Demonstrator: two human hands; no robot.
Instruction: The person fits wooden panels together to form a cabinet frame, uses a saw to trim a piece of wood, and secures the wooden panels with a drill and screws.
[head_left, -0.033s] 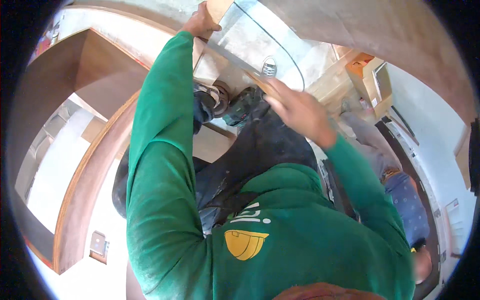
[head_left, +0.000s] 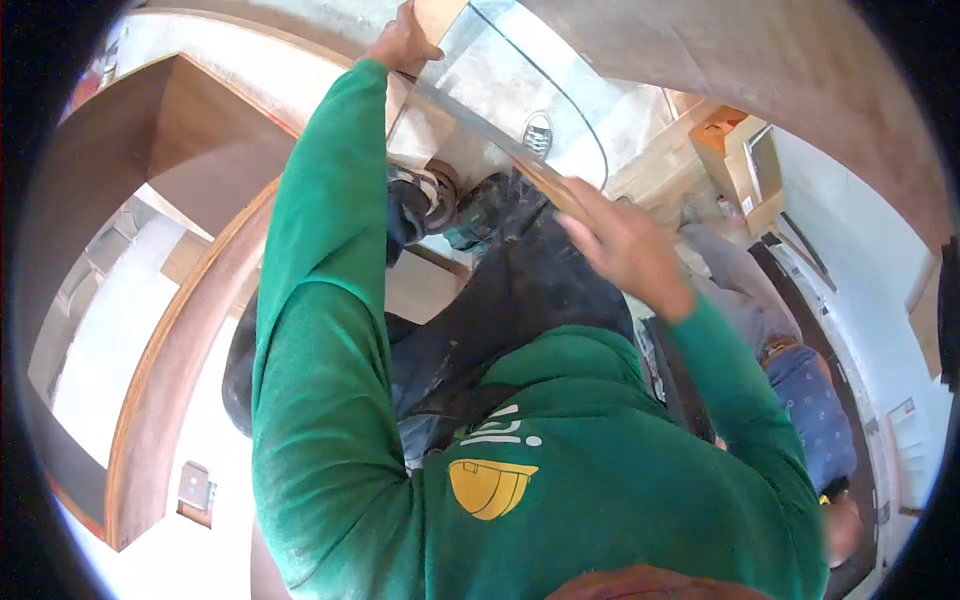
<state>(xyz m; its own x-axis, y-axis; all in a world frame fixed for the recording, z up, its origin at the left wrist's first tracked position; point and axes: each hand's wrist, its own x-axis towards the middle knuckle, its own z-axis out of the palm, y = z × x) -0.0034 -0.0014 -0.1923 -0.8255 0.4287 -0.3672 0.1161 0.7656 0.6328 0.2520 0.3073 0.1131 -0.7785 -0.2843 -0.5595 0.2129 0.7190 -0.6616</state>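
At the top of the view my left hand is closed on the end of a light wooden board, thumb toward me. My right hand wraps round the wooden handle of a handsaw, slightly blurred. Its long, thin grey blade slants up and left from the handle to the board, just beside my left hand. Where the blade meets the board is too small to make out, and so are any teeth. My dark trousers are below the blade.
At left stands a large open wooden cabinet frame. A cardboard box sits at the upper right. Another person in a blue patterned top is close on my right. Shoes show on the floor, and a dark cable curves across it.
My right hand has drawn back toward me and to the right with the handsaw. My left hand keeps its place on the board.
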